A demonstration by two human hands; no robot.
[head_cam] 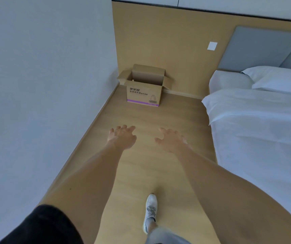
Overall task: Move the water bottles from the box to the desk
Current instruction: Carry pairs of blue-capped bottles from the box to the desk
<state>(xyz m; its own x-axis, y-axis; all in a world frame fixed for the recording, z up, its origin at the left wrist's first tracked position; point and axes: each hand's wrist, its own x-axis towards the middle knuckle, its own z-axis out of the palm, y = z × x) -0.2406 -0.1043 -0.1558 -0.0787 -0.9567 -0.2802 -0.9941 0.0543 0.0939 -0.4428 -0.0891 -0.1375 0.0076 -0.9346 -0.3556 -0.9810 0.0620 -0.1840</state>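
Head camera, looking down a strip of wooden floor [141,155] between a pale wall [44,76] and a bed [257,124]. We hold both arms out in front of us. Our left hand [122,137] hangs with its fingers spread and relaxed, gripping nothing. Our right hand [172,140] is likewise loose, fingers slightly bent, and has hold of nothing. Both hands are over bare floor, well apart from the cardboard box [143,93].

The box stands on the floor in the far corner, against the wooden wall panel [167,41] and near the pale wall. Its flaps are folded open and it has printed lettering and a purple stripe on its front. Just inside its left edge we see a small pale shape [133,79]; we cannot tell whether it is a bottle.

One white shoe [150,208] is planted on the floor below our hands. A white pillow [278,78] lies at the head of the bed, and a white switch plate [212,45] sits on the panel.
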